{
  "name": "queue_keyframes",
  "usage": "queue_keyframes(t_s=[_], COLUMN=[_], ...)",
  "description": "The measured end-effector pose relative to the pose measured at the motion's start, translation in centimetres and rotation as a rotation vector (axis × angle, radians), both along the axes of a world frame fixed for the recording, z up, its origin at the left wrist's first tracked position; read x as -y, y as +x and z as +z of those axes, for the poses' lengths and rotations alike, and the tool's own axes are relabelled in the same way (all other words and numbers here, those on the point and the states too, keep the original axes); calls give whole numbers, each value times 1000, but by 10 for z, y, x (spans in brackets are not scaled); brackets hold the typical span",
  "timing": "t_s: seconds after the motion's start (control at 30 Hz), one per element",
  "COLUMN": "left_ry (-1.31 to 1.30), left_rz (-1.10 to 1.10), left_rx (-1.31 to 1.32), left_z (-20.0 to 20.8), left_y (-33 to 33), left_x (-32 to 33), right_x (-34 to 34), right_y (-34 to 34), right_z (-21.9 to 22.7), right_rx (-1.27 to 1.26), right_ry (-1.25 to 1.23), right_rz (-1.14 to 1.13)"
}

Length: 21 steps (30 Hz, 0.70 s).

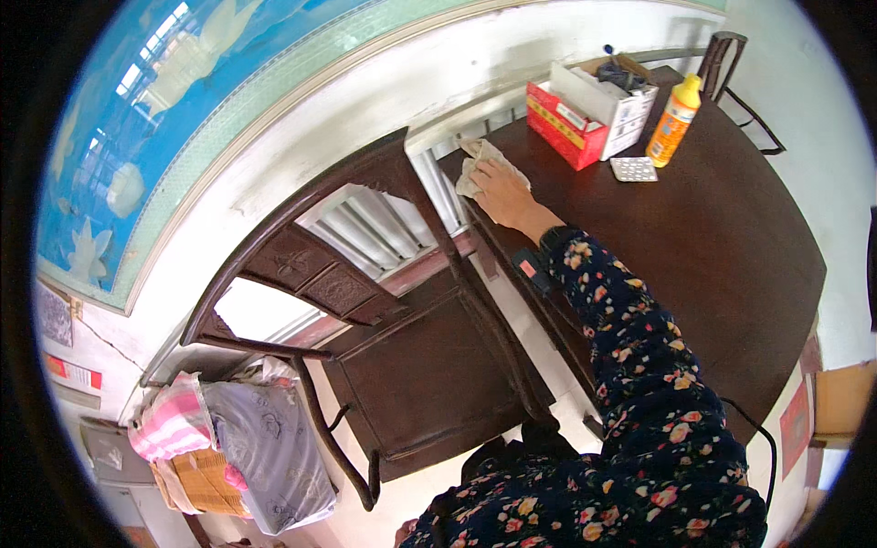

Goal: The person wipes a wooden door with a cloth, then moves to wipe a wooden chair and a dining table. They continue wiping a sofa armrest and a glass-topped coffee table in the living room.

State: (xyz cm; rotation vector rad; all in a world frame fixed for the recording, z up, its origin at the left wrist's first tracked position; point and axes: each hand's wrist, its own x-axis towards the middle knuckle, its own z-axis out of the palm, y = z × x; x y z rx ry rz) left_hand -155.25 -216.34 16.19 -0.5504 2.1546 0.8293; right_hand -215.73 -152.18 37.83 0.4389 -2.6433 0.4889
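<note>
While right hand (502,194) partly hides cloth (467,175) | left hand (405,532) mostly cropped

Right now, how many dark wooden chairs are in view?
2: one armchair left of the table where the right hand rests on a cloth; another chair, partly visible, beyond the table's far end. Others may be hidden.

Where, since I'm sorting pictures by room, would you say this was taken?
Most likely a living or dining room in a home: there's a dark wooden table, a carved wooden armchair beside it, and a large blue framed picture on the wall.
</note>
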Motion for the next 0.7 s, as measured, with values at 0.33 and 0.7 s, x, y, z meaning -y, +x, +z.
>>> queue_keyframes(t_s=[0.33,0.7], left_ry=[69,3], left_rz=[-264,-271], left_rx=[-208,-194], left_z=[-54,-48], left_y=[-77,-53], left_x=[10,27], right_x=[-133,-269], right_y=[194,250], right_z=[9,0], right_rx=[47,165], right_ry=[-42,63], right_rz=[-194,-900])
